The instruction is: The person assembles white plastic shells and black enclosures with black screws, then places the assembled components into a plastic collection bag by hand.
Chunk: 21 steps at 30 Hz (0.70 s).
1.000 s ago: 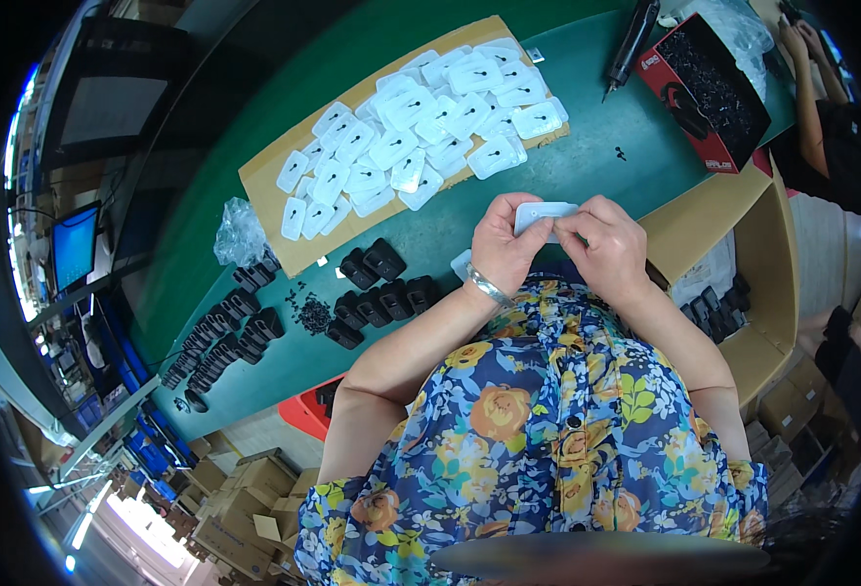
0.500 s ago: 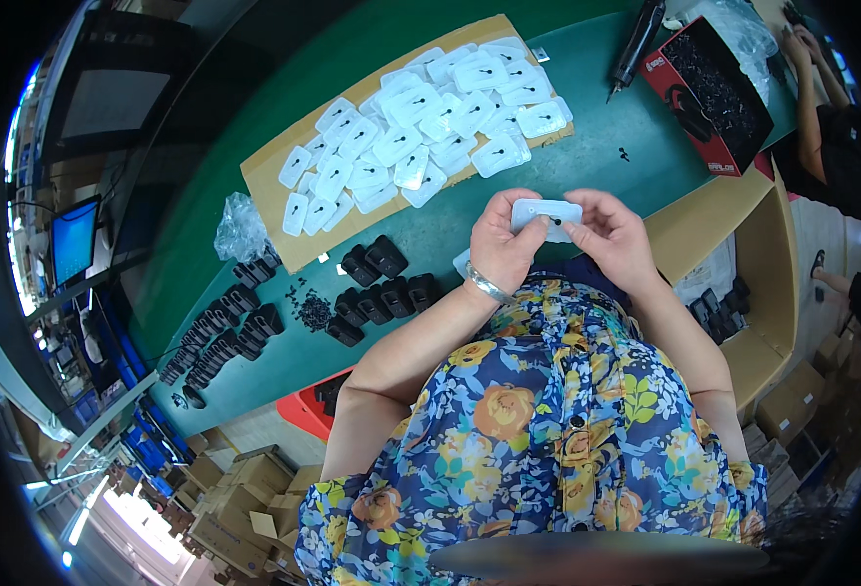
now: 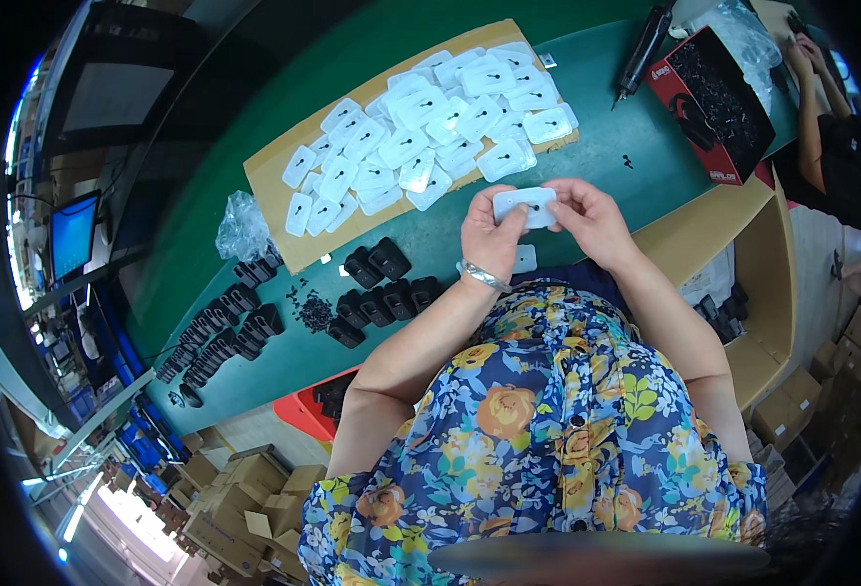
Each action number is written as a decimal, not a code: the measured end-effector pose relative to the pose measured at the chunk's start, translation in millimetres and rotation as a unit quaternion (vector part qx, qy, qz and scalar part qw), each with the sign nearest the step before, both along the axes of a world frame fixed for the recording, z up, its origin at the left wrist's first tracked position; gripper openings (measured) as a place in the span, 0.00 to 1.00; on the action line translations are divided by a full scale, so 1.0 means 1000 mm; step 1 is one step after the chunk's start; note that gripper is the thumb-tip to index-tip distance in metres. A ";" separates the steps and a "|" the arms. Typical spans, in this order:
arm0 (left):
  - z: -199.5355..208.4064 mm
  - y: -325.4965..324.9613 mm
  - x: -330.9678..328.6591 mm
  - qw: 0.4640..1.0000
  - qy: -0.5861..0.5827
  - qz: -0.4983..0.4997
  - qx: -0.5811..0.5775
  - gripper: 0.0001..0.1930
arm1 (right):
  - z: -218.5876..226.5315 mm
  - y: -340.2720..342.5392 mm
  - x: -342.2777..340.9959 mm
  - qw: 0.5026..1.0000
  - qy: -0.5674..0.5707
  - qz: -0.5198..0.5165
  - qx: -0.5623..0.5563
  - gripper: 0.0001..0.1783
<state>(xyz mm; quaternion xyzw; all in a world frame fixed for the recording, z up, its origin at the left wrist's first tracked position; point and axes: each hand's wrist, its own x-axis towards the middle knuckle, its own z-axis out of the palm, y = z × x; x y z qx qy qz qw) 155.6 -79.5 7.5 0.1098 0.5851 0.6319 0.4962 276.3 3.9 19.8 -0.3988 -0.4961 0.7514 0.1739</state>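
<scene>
My left hand (image 3: 492,234) is closed on the left part of a white rounded plastic plate (image 3: 505,198), its thumb lying across the face. On the right end of the same plate my right hand (image 3: 594,223) is closed too, thumb and fingers pinching it beside a small black part (image 3: 536,207) in the middle. Close to my left wrist, at the table's near edge, lies another white plate (image 3: 525,258), partly hidden. Beyond my hands, many similar white plates (image 3: 403,146) with black centres lie overlapping on a cardboard sheet (image 3: 272,181).
On the green table (image 3: 254,366) stand several black housings (image 3: 388,257), beside a heap of small black parts (image 3: 314,312). An electric screwdriver (image 3: 642,54) and a red box of small black parts (image 3: 709,103) are far right. A co-worker's arms (image 3: 811,73) show beyond.
Both hands have moved slightly left with the white plate, and its face now shows more. The second white plate has come into view between my wrists.
</scene>
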 end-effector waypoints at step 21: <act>-0.057 -0.057 -0.029 0.737 0.545 -0.399 -0.023 0.21 | -0.102 0.091 0.007 0.959 -0.150 -0.123 0.208 0.18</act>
